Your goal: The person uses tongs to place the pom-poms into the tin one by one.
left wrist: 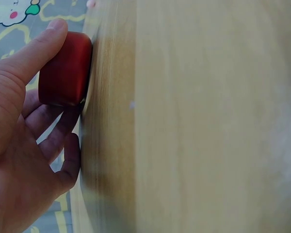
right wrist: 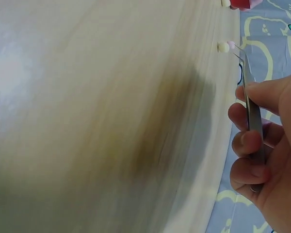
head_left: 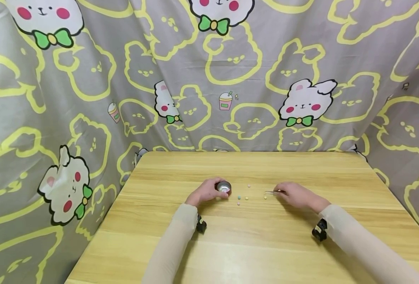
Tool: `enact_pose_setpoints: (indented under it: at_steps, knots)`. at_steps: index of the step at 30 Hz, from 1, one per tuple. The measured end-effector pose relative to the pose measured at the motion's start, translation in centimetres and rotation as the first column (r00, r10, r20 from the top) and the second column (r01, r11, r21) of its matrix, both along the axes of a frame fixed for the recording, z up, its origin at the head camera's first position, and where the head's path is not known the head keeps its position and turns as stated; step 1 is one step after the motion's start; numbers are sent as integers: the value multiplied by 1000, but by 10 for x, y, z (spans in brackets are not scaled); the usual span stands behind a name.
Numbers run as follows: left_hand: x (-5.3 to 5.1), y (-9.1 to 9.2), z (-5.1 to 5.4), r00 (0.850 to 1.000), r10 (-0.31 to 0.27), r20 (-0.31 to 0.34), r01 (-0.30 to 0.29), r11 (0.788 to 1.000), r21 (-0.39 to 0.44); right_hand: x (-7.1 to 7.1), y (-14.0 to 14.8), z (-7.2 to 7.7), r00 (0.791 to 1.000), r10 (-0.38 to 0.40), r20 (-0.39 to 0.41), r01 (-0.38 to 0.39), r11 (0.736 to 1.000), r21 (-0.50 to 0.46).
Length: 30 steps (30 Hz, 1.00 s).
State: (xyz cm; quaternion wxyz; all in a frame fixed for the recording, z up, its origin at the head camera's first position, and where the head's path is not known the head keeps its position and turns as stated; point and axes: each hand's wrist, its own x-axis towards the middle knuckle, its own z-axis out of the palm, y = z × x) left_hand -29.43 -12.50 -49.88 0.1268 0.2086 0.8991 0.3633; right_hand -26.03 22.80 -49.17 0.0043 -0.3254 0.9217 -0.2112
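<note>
My left hand holds a small round tin, thumb on one side and fingers on the other. The tin is open at the top, silvery inside; its outer wall shows red in the left wrist view. My right hand grips metal tweezers between thumb and fingers, their tips pointing left and slightly spread. Close to the tips lies a yellow bead on the table. Between the hands lie a blue bead, another yellow bead, a near pink bead and a far pink bead.
The wooden table reaches back to a grey curtain with yellow outlines and white cartoon animals. The curtain hangs behind the table and along both sides. A black wrist camera sits under the right wrist, another by the left.
</note>
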Motion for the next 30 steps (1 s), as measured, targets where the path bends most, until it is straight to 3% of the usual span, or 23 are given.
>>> enact_pose_setpoints:
  at_steps: [10,21,30]
  knots:
    - [-2,0,-1,1000,18,24,-18,1000,2,1,7,1,998,-3,60,1,1000,27]
    - [-1,0,0,1000,12,12,-12,1000,-11,3,9,1,999,-4,39,3,1000,21]
    - [0,0,2,1000,8,15,-8,1000,-10,4,13,-8,1000,21,-15,-20,999,37]
